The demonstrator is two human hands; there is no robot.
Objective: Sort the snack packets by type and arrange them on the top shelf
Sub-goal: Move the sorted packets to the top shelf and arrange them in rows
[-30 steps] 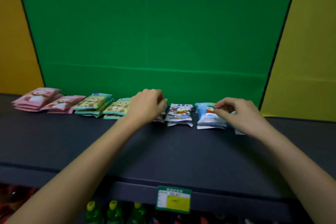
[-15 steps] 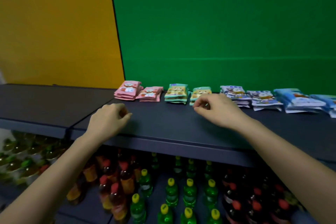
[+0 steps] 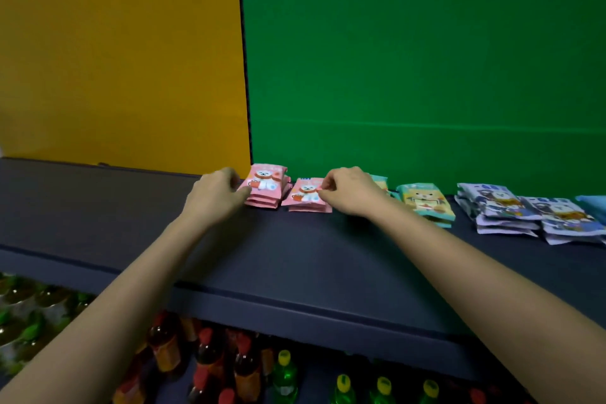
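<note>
1. Head view, the step in hand: the packets already lie in a row by type along the back of the top shelf [image 3: 295, 259], so this looks like the final straightening, at the pink end of the row.
2. The left hand [image 3: 216, 197] has its fingers curled round the left edge of the left pink stack [image 3: 266, 186]. The right hand [image 3: 351, 192] pinches the right edge of the right pink stack [image 3: 306, 195] between thumb and forefinger.
3. The two stacks lie just beside each other, a narrow gap between them, and the right one sits slightly nearer the front.
4. The next move probably calls for squaring both stacks and lining them up with the green packets [image 3: 426, 203] and the blue-and-white packets [image 3: 498, 210] to the right.
5. Surface: a dark, matt shelf, bare in front of the row.
6. Room: a yellow wall [image 3: 114, 59] on the left meets a green wall [image 3: 426, 43]. Bottles [image 3: 210, 361] with red, yellow and green caps stand below the shelf.
</note>
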